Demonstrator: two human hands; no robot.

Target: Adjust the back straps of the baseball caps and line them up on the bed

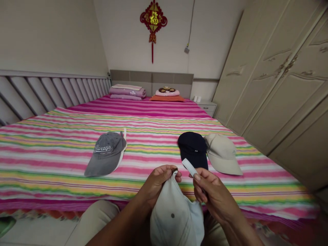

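The left forearm slants inward from below, and the left hand is bent at the fingers. It is closed, with thumb and fingers pinching the edge of a pale cap beside a small dark piece. The right forearm comes from the other side. The right hand has its thumb pressed on the index finger, and between them it holds a flat, light strap, whose free end points up toward the left hand. The pale cap hangs below and between both hands; its cloth looks soft, with folds and one round dark eyelet.

Ahead of the right hand lies a dark navy cap, rounded and smooth, touching a beige cap with a curved brim. Ahead and to the left of the left hand is a grey cap with raised white lettering. These three rest on the bed, covered by striped cloth.
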